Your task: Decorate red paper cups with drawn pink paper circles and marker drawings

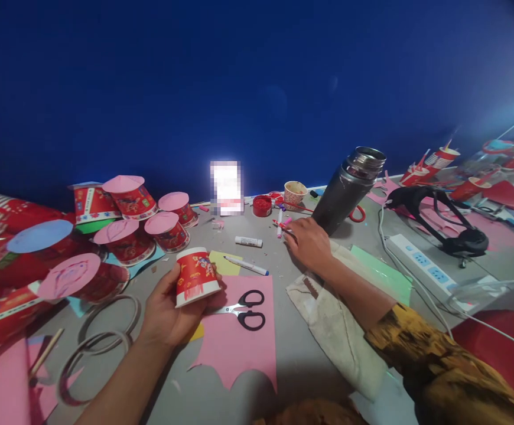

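My left hand (pixel 168 310) is wrapped round a red printed paper cup (pixel 195 273), rim downward. Red strokes mark the white band near its rim. My right hand (pixel 308 243) reaches forward to the foot of a dark thermos (pixel 343 192). Its fingers are closed round a red marker (pixel 280 224), whose tip points left; the fingertips are partly hidden. Scissors (pixel 243 310) with black handles lie on cut pink paper (pixel 243 354) between my hands. Beyond them are a blue-tipped marker (pixel 246 265) and a white glue stick (pixel 249 241).
Several red cups with pink paper tops (pixel 129 198) crowd the left, beside two tape rings (pixel 101 336). A lit screen (pixel 226 188) stands against the blue wall. On the right are a cloth (pixel 328 330), a power strip (pixel 420 260) with cables, and a black headset (pixel 443 221).
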`<state>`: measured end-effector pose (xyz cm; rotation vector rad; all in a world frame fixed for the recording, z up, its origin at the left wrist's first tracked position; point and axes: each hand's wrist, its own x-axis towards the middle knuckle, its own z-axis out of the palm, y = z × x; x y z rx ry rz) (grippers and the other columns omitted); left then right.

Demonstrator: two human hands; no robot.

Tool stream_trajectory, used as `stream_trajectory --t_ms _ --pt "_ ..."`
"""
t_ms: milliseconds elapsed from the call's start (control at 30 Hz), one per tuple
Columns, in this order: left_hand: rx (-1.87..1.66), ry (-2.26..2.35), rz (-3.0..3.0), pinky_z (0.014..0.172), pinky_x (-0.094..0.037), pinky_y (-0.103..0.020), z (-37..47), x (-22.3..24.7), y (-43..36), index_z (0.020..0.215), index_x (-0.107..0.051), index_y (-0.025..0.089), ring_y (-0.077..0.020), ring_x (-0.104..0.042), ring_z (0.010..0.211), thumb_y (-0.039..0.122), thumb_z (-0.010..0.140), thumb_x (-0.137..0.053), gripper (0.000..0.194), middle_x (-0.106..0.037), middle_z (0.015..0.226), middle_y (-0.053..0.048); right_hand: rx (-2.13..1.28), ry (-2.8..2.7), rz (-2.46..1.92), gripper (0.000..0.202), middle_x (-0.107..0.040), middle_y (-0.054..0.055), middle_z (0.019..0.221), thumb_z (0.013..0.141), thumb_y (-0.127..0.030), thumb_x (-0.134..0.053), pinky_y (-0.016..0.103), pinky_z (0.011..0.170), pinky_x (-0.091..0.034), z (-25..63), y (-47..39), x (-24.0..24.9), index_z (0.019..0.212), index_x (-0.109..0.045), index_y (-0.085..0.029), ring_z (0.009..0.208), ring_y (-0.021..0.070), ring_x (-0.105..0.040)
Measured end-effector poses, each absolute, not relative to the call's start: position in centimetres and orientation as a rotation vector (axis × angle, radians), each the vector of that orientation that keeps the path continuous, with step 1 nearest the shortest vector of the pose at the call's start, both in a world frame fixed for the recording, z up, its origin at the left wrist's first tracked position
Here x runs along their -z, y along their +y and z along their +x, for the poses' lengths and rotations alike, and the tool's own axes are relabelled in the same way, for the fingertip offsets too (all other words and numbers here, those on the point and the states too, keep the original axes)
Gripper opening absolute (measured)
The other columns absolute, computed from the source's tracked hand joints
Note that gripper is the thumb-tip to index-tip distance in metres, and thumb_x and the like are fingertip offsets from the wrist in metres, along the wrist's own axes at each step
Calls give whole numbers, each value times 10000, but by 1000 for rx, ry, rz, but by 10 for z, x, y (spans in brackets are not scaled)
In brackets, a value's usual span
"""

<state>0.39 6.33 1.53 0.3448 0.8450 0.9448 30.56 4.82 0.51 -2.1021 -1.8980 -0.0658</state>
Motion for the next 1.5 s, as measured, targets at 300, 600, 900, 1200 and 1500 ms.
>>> stream_trajectory --t_ms 300,600,900,1200,1500 --pt "-996 814 390 751 -659 -484 4 -15 61 1254 -650 103 -293 -761 793 339 949 -542 401 -772 955 -159 -254 -2443 -1915 393 -773 117 1000 960 -563 -629 313 673 -399 242 52 -30 976 -747 -189 948 279 -697" --pt "-1020 761 364 864 -653 -484 3 -6 61 1238 -663 91 -292 -785 895 338 957 -596 380 -793 1033 -169 -422 -2225 -1903 202 -768 71 893 966 -367 -599 294 624 -360 240 54 -14 930 -703 -198 811 228 -685" --pt "-1028 856 388 771 -661 -421 6 -9 61 1144 -695 69 -261 -787 783 410 1034 -504 406 -800 947 -159 -919 -1461 -1289 196 -675 -10 752 863 -348 -710 245 563 -407 243 38 -32 990 -759 -207 592 116 -527" --pt "-1021 846 402 714 -643 -354 11 -9 60 1063 -714 77 -234 -759 752 450 1048 -472 444 -773 867 -136 -914 -1568 -1055 137 -761 29 829 896 -351 -778 245 577 -506 227 11 -47 936 -820 -226 637 137 -638" --pt "-1083 774 448 814 -608 -332 13 0 57 1085 -693 136 -217 -750 840 429 893 -749 354 -769 965 -100 -599 -1842 -925 99 -807 57 879 947 -316 -739 275 723 -608 218 8 -50 950 -779 -226 776 188 -769"
